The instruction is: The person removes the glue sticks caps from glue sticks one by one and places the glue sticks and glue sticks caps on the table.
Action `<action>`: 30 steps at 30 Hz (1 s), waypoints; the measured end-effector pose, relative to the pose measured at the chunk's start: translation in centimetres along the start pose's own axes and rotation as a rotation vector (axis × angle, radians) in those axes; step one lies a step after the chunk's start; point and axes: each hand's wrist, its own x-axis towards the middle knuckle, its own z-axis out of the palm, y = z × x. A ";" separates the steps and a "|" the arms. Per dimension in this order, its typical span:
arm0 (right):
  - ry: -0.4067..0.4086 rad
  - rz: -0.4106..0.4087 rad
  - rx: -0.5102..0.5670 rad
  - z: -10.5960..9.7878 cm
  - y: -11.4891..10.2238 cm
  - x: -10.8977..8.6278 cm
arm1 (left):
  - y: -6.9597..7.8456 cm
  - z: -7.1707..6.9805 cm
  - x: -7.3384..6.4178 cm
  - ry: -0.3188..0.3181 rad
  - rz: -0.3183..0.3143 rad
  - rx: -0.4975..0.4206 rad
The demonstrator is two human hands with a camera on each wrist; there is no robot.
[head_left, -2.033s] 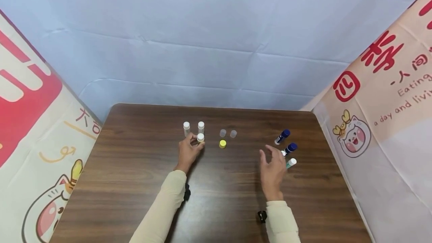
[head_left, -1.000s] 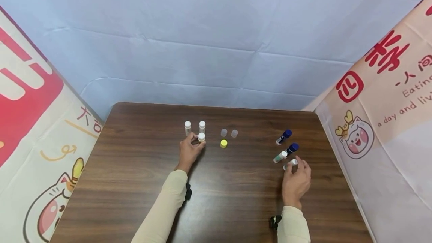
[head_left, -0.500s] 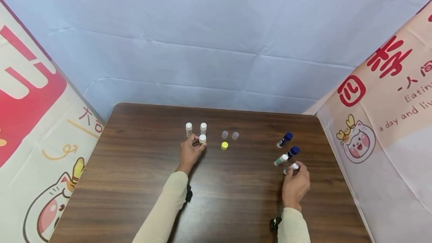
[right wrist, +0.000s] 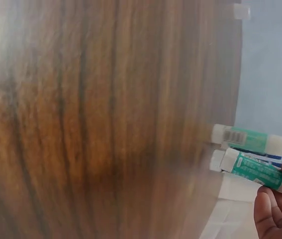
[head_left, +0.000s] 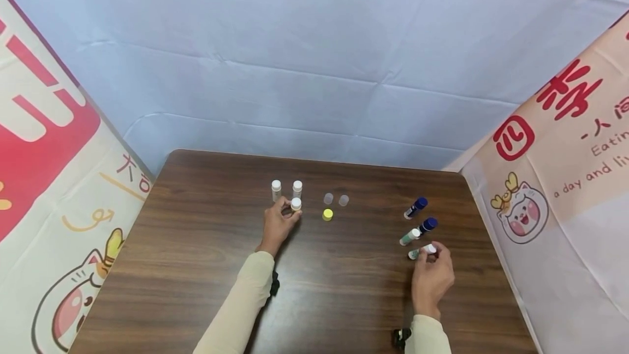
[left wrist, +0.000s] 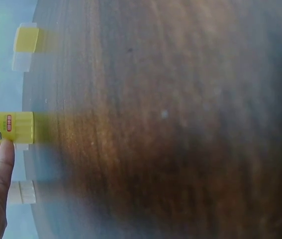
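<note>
In the head view my left hand (head_left: pixel 278 225) pinches a yellow glue stick with a white top (head_left: pixel 296 204). Its yellow label (left wrist: pixel 6 127) shows in the left wrist view, standing upright on or close to the table. Two white-topped sticks (head_left: pixel 276 190) (head_left: pixel 297 189) stand just behind. On the right, my right hand (head_left: pixel 432 277) holds a green glue stick (right wrist: pixel 257 170) by its white-capped upper end, between thumb and fingers. That stick leans; whether its base touches the table cannot be told. Another green glue stick (head_left: pixel 410 237) stands beside it.
Two blue-capped glue sticks (head_left: pixel 416 208) (head_left: pixel 426 226) stand behind the green ones. Mid-table are two translucent caps (head_left: pixel 328 199) (head_left: pixel 344 200) and a yellow cap (head_left: pixel 327 214). The brown table (head_left: pixel 221 277) meets printed cloth walls (head_left: pixel 526 209).
My right hand has moved right and nearer, and taken hold of the front green glue stick, which now leans more. My left hand stays on the yellow glue stick.
</note>
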 end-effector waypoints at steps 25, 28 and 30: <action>-0.350 0.349 0.669 3.8 -7.5 -5.1 | 0.8 -0.5 -0.1 -0.001 0.069 0.224; -0.367 0.347 0.675 4.3 -8.1 -5.7 | 0.9 -0.5 -0.1 -0.006 0.065 0.219; -0.377 0.346 0.681 4.6 -8.5 -5.9 | 0.8 -0.4 0.0 -0.011 0.057 0.214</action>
